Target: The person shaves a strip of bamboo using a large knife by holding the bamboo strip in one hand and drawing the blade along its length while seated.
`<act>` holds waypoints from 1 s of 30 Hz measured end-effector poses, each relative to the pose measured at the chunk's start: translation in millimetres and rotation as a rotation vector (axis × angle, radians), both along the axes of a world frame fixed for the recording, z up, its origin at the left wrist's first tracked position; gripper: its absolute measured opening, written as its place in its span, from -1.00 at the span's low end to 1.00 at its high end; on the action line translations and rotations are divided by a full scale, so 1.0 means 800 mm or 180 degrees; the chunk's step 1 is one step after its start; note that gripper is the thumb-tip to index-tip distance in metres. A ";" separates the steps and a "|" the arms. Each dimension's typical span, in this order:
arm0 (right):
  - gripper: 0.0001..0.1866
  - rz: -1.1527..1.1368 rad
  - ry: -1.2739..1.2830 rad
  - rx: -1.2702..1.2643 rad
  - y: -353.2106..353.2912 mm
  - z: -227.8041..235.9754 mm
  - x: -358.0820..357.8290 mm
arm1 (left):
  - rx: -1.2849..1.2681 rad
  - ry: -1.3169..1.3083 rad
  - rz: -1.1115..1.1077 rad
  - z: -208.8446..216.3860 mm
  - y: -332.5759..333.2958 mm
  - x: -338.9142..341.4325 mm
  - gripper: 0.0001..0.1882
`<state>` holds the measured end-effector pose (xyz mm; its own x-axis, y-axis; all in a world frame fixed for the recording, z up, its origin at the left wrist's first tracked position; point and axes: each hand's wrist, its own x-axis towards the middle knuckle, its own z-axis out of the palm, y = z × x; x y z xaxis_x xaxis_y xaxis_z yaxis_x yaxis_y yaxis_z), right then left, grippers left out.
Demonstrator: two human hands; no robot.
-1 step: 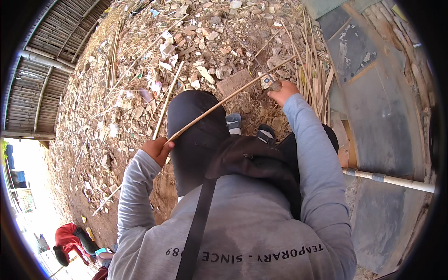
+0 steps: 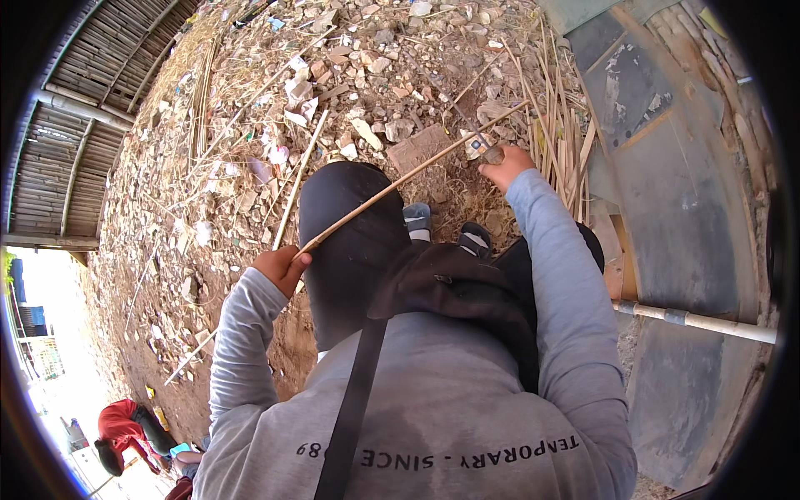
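A long, thin bamboo strip [image 2: 398, 182] slants across in front of me, from lower left to upper right, over my dark-clad left knee [image 2: 343, 200]. My left hand [image 2: 281, 268] is closed around its near end, thumb pressed along it. At the right, my right hand [image 2: 511, 168] is closed on what looks like a long, narrow knife [image 2: 493, 155]. Its rounded, grey-brown handle end shows at my fingers, and a thin dark blade seems to run up and left, crossing the strip. Whether the blade touches the strip, I cannot tell.
A flat brown stone [image 2: 421, 148] lies beyond my sandalled feet [image 2: 418, 218]. Rubble and litter cover the ground. Split bamboo strips [image 2: 560, 125] lie at the right, beside grey panels [image 2: 679, 208]. A person in red [image 2: 123, 425] bends down at the lower left, near a bamboo wall [image 2: 100, 58].
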<state>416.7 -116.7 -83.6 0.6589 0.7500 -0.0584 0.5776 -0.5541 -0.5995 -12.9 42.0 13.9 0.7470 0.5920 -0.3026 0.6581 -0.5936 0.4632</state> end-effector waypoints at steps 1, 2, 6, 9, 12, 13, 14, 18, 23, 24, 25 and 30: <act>-0.66 0.0149 -0.0061 -0.0149 0.000 0.011 -0.009 | -0.0075 -0.0046 -0.0005 -0.002 0.000 0.000 -0.46; -0.65 0.0296 -0.0121 -0.0298 -0.001 0.021 -0.020 | -0.0080 -0.0057 -0.0005 -0.001 0.000 0.000 -0.46; -0.65 0.1136 -0.0106 -0.0547 -0.002 0.077 -0.073 | -0.0395 -0.0077 0.0168 0.003 -0.003 0.000 -0.46; -0.63 0.0927 0.0006 -0.0794 -0.009 0.074 -0.034 | -0.0454 0.0019 0.0109 0.005 -0.002 0.006 -0.48; -0.61 0.0640 0.0020 -0.0864 -0.002 0.062 -0.015 | -0.0335 0.0019 0.0105 0.005 -0.001 0.008 -0.51; -0.58 0.0534 -0.0251 -0.1052 0.003 0.068 -0.018 | -0.0329 0.0016 0.0129 0.008 -0.002 0.006 -0.51; -0.57 0.0589 -0.0114 -0.1147 0.006 0.072 -0.027 | -0.0300 0.0000 0.0132 0.010 -0.002 0.003 -0.51; -0.61 0.1113 0.0001 -0.0982 0.006 0.082 -0.045 | -0.0300 0.0062 0.0026 0.006 0.006 0.007 -0.50; -0.62 0.0541 0.0280 -0.0584 0.000 0.043 0.005 | -0.0458 0.0074 0.0152 0.013 0.004 0.010 -0.48; -0.62 0.0523 0.0100 -0.0604 0.001 0.046 -0.001 | -0.0458 0.0070 0.0146 0.013 0.004 0.010 -0.48; -0.63 0.0503 -0.0081 -0.0624 0.001 0.048 -0.008 | -0.0505 0.0181 0.0159 0.014 0.005 0.010 -0.48; -0.65 0.1020 -0.0102 -0.0794 0.003 0.076 -0.075 | -0.0625 0.0420 0.0067 0.015 0.010 0.011 -0.46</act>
<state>356.7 -114.5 -22.5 0.3984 0.8831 -0.2477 0.7608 -0.4691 -0.4484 -4.2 50.3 26.2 0.6814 0.5273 -0.5076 0.7319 -0.4861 0.4775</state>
